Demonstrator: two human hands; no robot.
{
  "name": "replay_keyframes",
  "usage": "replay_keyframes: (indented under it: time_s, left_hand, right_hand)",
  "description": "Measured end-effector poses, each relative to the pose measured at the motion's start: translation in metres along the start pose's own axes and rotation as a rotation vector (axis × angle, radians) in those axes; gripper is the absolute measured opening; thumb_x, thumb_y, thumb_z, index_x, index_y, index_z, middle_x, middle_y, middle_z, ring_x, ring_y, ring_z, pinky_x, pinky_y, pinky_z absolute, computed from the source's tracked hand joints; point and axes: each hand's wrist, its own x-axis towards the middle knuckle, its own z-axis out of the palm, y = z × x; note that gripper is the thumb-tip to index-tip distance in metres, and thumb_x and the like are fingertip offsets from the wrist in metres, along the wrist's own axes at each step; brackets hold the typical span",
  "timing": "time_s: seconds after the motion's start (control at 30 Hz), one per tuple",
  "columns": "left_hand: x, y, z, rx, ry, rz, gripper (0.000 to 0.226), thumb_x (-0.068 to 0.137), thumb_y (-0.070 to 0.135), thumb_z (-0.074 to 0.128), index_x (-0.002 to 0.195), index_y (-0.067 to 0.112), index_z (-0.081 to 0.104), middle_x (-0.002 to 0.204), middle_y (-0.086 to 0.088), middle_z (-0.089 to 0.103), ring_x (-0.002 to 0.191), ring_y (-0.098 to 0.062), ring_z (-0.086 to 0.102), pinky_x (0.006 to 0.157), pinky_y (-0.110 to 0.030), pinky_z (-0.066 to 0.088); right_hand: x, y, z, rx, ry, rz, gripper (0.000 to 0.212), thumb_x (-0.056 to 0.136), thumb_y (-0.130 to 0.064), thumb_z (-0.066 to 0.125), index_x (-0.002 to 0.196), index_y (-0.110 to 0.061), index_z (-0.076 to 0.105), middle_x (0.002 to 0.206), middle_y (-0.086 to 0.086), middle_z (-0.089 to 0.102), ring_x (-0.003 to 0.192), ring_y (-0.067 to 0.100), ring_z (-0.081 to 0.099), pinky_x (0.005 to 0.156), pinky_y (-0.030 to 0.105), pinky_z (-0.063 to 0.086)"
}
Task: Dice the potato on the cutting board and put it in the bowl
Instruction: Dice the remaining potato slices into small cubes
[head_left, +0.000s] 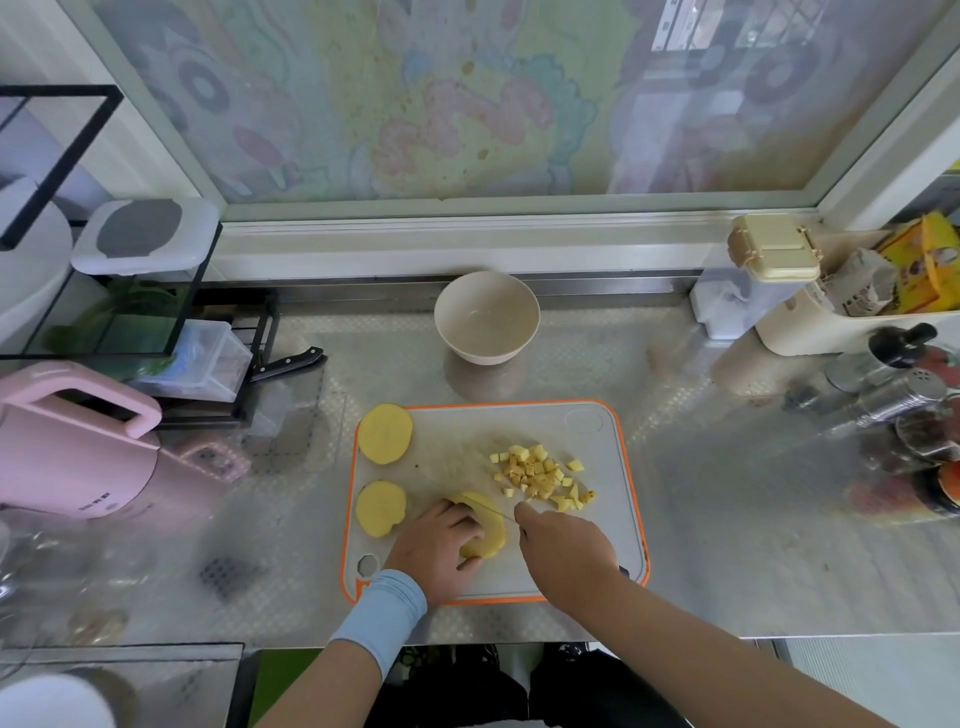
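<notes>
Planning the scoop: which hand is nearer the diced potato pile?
Right. The right hand sits just short of the diced potato pile; the left hand holds a potato slice farther left.

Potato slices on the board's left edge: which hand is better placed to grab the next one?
Left. The left hand, holding the potato, lies beside the slices; the right hand grips the knife.

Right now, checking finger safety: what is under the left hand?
A potato piece, held down on the cutting board by the left hand. Its left part is covered by the hand.
</notes>
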Motion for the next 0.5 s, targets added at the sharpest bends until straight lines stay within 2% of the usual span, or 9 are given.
replay_keyframes:
  time_s: [0.13, 0.3, 0.4, 0.5]
  left_hand:
    - [-0.001, -0.001, 0.002, 0.003, -0.001, 0.011, 0.025, 0.064, 0.037, 0.068, 0.086, 0.026, 0.067, 0.095, 0.013, 0.06, 0.09, -0.01, 0.047, 0.069, -0.021, 0.044]
    - [0.0, -0.003, 0.002, -0.016, 0.011, 0.01, 0.023, 0.071, 0.04, 0.066, 0.087, 0.024, 0.067, 0.097, 0.011, 0.058, 0.091, -0.012, 0.048, 0.074, -0.023, 0.044]
    - [0.002, -0.006, 0.003, -0.027, -0.004, 0.004, 0.026, 0.071, 0.042, 0.065, 0.09, 0.025, 0.067, 0.098, 0.012, 0.059, 0.092, -0.012, 0.049, 0.075, -0.024, 0.046]
    - [0.003, -0.007, 0.004, -0.043, -0.001, -0.02, 0.026, 0.071, 0.044, 0.065, 0.09, 0.027, 0.067, 0.099, 0.013, 0.059, 0.094, -0.012, 0.05, 0.075, -0.025, 0.047]
  right_hand:
    - [0.006, 0.0, -0.004, -0.007, -0.049, -0.025, 0.037, 0.09, 0.0, 0.045, 0.118, -0.022, 0.036, 0.067, -0.001, 0.041, 0.052, 0.017, 0.037, 0.044, 0.026, 0.031]
    - [0.017, 0.002, -0.003, 0.026, -0.106, -0.018, 0.031, 0.09, -0.003, 0.044, 0.116, -0.021, 0.042, 0.093, 0.001, 0.056, 0.063, 0.022, 0.051, 0.051, 0.028, 0.038]
    - [0.021, 0.001, -0.004, 0.047, -0.133, -0.005, 0.029, 0.091, -0.006, 0.042, 0.116, -0.021, 0.045, 0.094, 0.0, 0.056, 0.072, 0.024, 0.057, 0.055, 0.031, 0.044]
    - [0.023, 0.0, -0.003, 0.072, -0.141, 0.018, 0.029, 0.091, -0.007, 0.042, 0.117, -0.021, 0.043, 0.09, 0.001, 0.055, 0.072, 0.024, 0.056, 0.059, 0.033, 0.047]
